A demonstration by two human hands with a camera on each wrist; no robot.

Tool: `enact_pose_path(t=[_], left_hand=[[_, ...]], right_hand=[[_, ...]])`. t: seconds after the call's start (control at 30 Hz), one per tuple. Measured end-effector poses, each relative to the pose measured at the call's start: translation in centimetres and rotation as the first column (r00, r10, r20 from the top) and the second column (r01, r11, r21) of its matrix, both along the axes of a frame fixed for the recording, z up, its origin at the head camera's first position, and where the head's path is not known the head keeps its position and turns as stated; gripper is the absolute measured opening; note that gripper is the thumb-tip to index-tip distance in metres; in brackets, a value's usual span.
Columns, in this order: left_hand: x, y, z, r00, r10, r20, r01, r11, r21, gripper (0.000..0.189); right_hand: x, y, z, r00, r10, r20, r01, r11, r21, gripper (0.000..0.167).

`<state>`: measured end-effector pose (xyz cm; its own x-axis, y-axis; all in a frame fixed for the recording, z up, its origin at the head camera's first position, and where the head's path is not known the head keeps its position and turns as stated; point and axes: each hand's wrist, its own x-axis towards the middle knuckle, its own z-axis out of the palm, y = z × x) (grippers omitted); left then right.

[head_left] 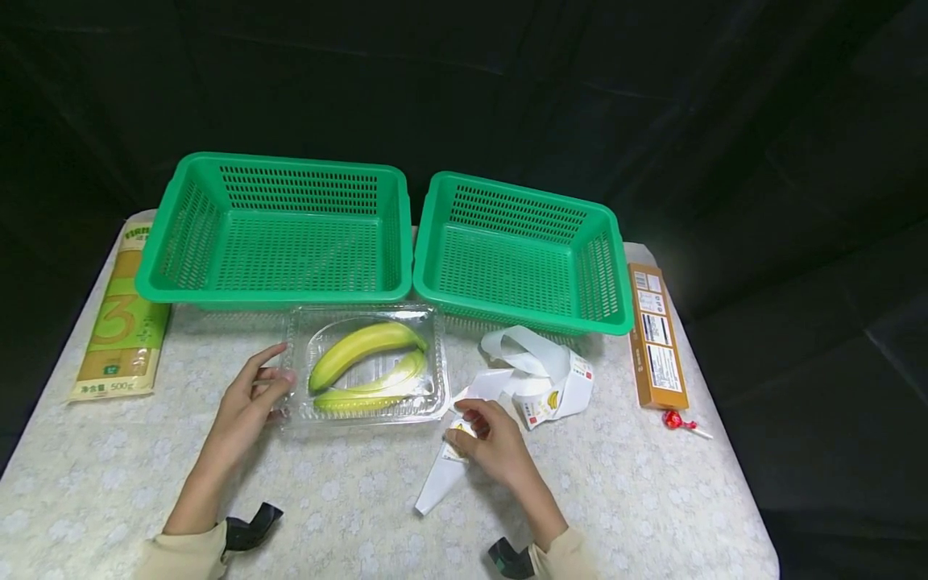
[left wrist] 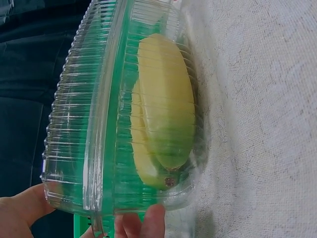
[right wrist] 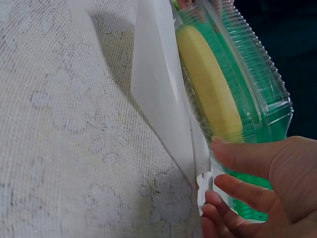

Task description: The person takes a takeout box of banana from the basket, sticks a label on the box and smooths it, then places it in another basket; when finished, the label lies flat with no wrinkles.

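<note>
A clear plastic clamshell box (head_left: 439,358) lies on the table with two yellow bananas (head_left: 362,348) inside. My left hand (head_left: 250,395) grips the box's left end; the left wrist view shows the thumb at the lid side (left wrist: 69,148) and the other fingers lower down. To the right of the box, my right hand (head_left: 493,443) holds a white strip of banana stickers (head_left: 438,482) with curled fingers. In the right wrist view, the thumb and forefinger stand apart while lower fingers touch the strip (right wrist: 158,89). The strip's loose coil (head_left: 544,362) lies behind this hand.
Two green plastic baskets (head_left: 275,296) (head_left: 522,312) stand side by side behind the box. A yellow-green 500g packet (head_left: 119,338) lies at the left. On the right are an orange carton (head_left: 656,338) and a red lollipop (head_left: 674,420), near the table's edge.
</note>
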<state>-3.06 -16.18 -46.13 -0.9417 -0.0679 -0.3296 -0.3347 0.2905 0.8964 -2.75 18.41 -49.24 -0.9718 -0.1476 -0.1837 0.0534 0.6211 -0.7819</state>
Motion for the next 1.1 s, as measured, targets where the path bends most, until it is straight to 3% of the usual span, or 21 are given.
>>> enact_pose_path(t=[0.63, 0.87, 1.1], left_hand=[[-0.14, -0.46, -0.21, 1.0, -0.02, 0.012, 0.02, 1.0, 0.005, 0.063], [-0.17, -0.61, -0.38, 1.0, -0.024, 0.018, 0.024, 1.0, -0.004, 0.063], [-0.19, -0.55, -0.39, 1.0, -0.022, 0.015, 0.022, 1.0, 0.0, 0.062]], right_hand=[[-0.31, -0.32, 0.12, 1.0, 0.015, -0.02, -0.013, 0.996, 0.084, 0.032], [-0.26, -0.26, 0.12, 1.0, 0.0, -0.008, 0.001, 0.998, 0.062, 0.022], [-0.2, -0.17, 0.12, 0.998, 0.037, -0.044, -0.032, 0.993, 0.116, 0.016]])
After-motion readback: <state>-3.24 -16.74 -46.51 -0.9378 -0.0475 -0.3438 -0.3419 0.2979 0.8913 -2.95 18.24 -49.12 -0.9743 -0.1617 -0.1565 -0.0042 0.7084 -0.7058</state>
